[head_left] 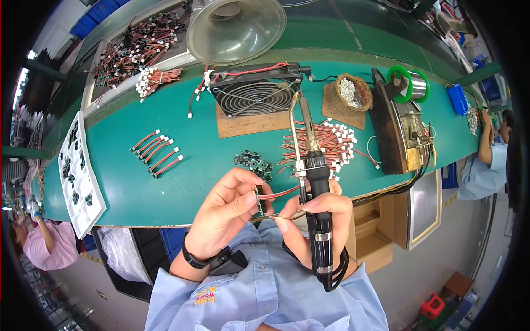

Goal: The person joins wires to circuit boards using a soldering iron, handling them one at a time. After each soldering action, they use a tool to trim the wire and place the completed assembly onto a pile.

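Observation:
My left hand [223,212] pinches a small dark circuit board [259,201] on edge between thumb and fingers. A red wire [280,193] runs from the board toward my right hand [326,212]. That hand is closed round a black soldering iron [318,179], its tip pointing up and away from the board. Its thumb and forefinger also pinch a thin dark wire near the board's lower edge. Just beyond my hands lie a small pile of circuit boards [254,162] and a heap of red-and-black wires with white connectors [326,144].
A black fan [256,94] stands on a wooden board below a clear funnel hood [236,30]. Finished-looking wired pieces [157,153] and a white tray [91,207] are at left. At right are a basket [353,92], a green solder spool [407,84] and a soldering stand [389,129]. Other people sit at both sides.

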{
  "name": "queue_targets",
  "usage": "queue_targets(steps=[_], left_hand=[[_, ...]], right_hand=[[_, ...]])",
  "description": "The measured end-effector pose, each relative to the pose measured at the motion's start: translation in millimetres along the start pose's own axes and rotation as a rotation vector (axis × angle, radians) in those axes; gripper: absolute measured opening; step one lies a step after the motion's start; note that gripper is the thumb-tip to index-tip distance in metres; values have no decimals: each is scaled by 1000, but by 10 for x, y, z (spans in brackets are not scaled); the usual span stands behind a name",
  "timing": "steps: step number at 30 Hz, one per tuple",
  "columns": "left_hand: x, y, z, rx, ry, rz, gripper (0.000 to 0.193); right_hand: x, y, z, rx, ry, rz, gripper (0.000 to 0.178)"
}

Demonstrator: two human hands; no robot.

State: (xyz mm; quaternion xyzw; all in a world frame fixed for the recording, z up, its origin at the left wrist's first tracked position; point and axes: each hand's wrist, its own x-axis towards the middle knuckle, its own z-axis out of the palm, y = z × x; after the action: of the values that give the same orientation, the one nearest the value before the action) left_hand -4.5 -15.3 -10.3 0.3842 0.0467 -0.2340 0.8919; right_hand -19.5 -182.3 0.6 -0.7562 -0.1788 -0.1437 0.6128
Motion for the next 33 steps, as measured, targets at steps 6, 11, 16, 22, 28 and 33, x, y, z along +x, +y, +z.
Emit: queue_targets(steps=[6,11,16,22,28,33], left_hand=[[3,-88,-91,-202,-168,14,20],[1,-71,-79,-204,-158,2,20],[-10,-77,-75,-191,-135,1,20],[7,-77,-76,-172,-166,16,20],[4,-105,-82,-165,-144,34,20],[-4,-113,-60,-156,-104,42,20]], right_hand=[[28,58,139,-40,101,-126,44],[63,31,167,-39,134,-131,43],[60,17,175,-48,135,-137,41],[61,5,186,-44,146,-110,41],[50,48,167,-32,135,-120,40],[62,3,108,-89,65,-102,43]])
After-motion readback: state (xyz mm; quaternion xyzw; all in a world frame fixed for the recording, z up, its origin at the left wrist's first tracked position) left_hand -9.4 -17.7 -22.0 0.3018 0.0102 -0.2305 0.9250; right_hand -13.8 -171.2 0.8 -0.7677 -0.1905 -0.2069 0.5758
